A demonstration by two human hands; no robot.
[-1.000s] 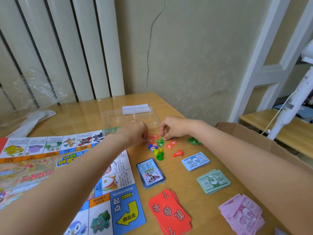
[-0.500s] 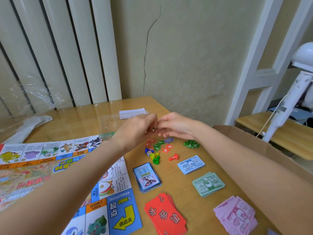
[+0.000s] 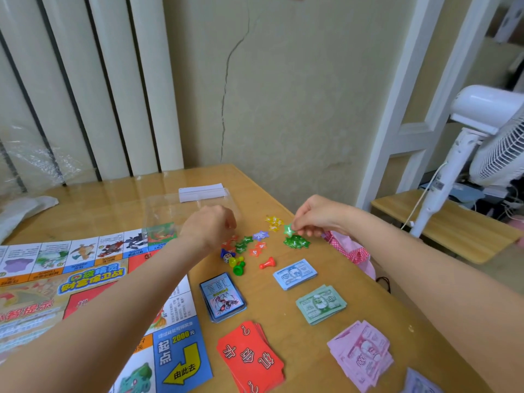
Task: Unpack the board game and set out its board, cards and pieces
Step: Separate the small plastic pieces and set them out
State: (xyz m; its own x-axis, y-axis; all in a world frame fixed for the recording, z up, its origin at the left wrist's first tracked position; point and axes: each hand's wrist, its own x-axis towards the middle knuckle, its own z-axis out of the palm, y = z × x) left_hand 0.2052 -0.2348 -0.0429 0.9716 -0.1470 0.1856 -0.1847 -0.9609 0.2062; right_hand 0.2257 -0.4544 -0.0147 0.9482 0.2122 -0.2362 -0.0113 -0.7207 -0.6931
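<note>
Right hand (image 3: 317, 215) pinches a green star (image 3: 288, 230) just above the green star pile (image 3: 297, 241). Left hand (image 3: 211, 226), fingers curled, grip unclear, hovers left of the pile over scattered tokens (image 3: 256, 245). Board (image 3: 93, 282) lies further left on the wooden table (image 3: 283, 313); cracked wall (image 3: 226, 95) behind.

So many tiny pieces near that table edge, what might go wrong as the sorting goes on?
1. The right hand pinches a green star above the green star pile, which lies near the table edge; a slip might send it off.
2. The left forearm lies across the board; it may drag the board.
3. The red pawn lies on its side and may roll.
</note>
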